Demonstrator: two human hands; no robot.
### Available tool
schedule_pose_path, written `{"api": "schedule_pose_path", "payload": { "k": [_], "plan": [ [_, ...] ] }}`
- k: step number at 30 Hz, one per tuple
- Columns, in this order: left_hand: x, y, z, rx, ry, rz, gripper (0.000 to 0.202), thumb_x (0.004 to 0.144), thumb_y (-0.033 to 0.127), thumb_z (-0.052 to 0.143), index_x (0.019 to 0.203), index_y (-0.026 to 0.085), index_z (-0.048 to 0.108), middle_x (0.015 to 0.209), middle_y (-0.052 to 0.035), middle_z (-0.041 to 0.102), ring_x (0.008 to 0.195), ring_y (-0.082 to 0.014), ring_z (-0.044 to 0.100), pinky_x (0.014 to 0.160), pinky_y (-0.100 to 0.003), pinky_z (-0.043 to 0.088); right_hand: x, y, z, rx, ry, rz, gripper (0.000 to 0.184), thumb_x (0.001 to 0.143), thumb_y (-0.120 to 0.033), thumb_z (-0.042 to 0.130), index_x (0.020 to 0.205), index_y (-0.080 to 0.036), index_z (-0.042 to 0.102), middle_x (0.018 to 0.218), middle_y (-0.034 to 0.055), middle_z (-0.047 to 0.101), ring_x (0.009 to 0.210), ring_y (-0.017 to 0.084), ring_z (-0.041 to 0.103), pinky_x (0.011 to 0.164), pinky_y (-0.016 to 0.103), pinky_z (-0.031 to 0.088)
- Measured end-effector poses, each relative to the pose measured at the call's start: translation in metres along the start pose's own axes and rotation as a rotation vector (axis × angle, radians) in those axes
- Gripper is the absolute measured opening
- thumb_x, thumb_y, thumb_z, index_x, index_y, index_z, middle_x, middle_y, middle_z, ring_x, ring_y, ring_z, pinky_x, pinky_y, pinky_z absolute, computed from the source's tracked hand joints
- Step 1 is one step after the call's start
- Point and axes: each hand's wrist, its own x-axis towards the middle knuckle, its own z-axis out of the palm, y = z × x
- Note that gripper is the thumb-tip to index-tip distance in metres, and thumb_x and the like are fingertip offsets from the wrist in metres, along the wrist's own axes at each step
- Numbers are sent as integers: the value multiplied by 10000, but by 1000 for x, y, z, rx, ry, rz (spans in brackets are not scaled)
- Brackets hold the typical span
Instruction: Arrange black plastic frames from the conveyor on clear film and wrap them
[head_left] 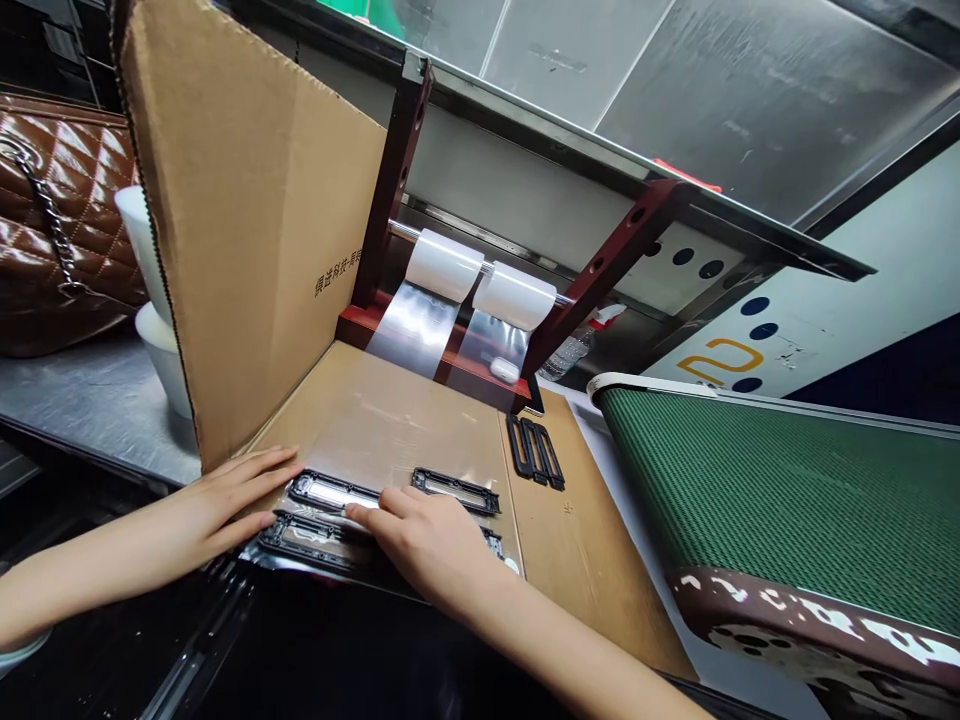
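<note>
My left hand [225,500] lies with fingers outstretched and spread at the left ends of two long black plastic frames, its fingertips touching or very near them. The upper frame [319,488] has a light, shiny strip inside; the lower frame [300,540] lies alongside, nearer me. My right hand [420,535] is over their right part, fingers curled and pressed together, a fingertip down at the upper frame's near edge. What is under the curled fingers is hidden. Another black frame [456,490] lies just beyond this hand. All rest on clear film over a cardboard sheet [405,400].
Two film rolls [444,265] hang on a rod in a dark red stand [405,150]. A cardboard flap [247,200] rises at left. Several slim black frames [535,452] lie at right, before a green conveyor belt [787,490]. A brown quilted bag [67,220] sits far left.
</note>
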Motion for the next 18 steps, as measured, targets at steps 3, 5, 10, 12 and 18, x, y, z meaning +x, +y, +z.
{"api": "schedule_pose_path", "payload": {
  "k": [3,5,10,12,18],
  "plan": [
    [1,0,-1,-4,-11,-3,518,984,506,407,1492,422,346,1586,32,396,1440,-260,370,1157,-460,324,-10,6,-2,-5,-14,5,348,982,-209,580,1324,-274,565,880,4,666,754,162,614,550,259,397],
    [1,-1,-3,-9,-22,-2,522,985,505,407,1495,422,338,1591,27,388,1447,-257,358,1161,-466,315,-17,9,-4,-11,-33,10,340,973,-203,577,1308,-263,578,886,12,669,753,165,613,546,258,390],
    [-2,-3,-3,-35,-29,-8,516,979,493,436,1485,422,364,1588,32,396,1454,-253,347,1169,-467,294,-37,17,-7,-30,-27,29,329,932,-195,623,1256,-250,601,860,7,660,725,161,605,531,258,382],
    [-1,-5,-1,-53,-24,-8,510,974,491,446,1476,418,387,1581,37,409,1452,-252,352,1174,-460,281,-44,19,-7,-38,-11,35,324,923,-189,636,1240,-248,606,844,0,655,707,153,602,519,257,376],
    [4,-6,-7,-117,47,-23,513,918,582,476,1385,382,546,1490,7,537,1385,-291,464,1142,-447,352,-65,26,-22,-65,-8,84,279,891,-166,663,1149,-271,661,801,-13,665,691,158,636,484,235,381]
  ]
}}
